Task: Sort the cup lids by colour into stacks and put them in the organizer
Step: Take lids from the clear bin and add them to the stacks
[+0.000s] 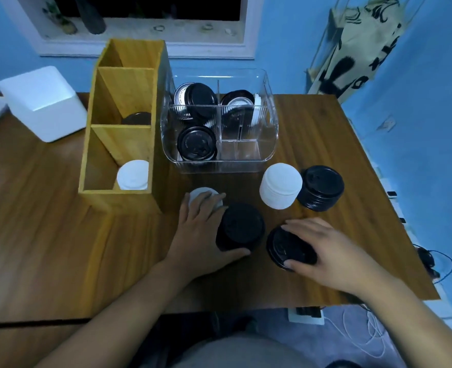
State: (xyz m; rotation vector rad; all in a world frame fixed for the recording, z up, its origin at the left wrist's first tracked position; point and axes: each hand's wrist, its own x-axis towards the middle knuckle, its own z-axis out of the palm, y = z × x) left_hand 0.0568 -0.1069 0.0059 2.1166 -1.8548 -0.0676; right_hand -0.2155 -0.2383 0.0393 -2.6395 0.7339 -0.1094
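My left hand (201, 229) wraps around a tall stack of black lids (242, 225) near the table's front, and its fingers also lie over a white lid (202, 195) behind the stack. To the right, my right hand (323, 248) grips a single black lid (286, 248) flat on the table. Farther back stand a white lid stack (280, 185) and a black lid stack (321, 188). The wooden organizer (123, 123) at the left holds white lids (133, 175) in its near compartment and a dark lid (137, 118) in the middle one.
A clear plastic bin (246, 163) behind the stacks holds several loose black and white lids. A white box (46, 102) sits at the far left. The table's right edge (395, 213) drops off to cables on the floor.
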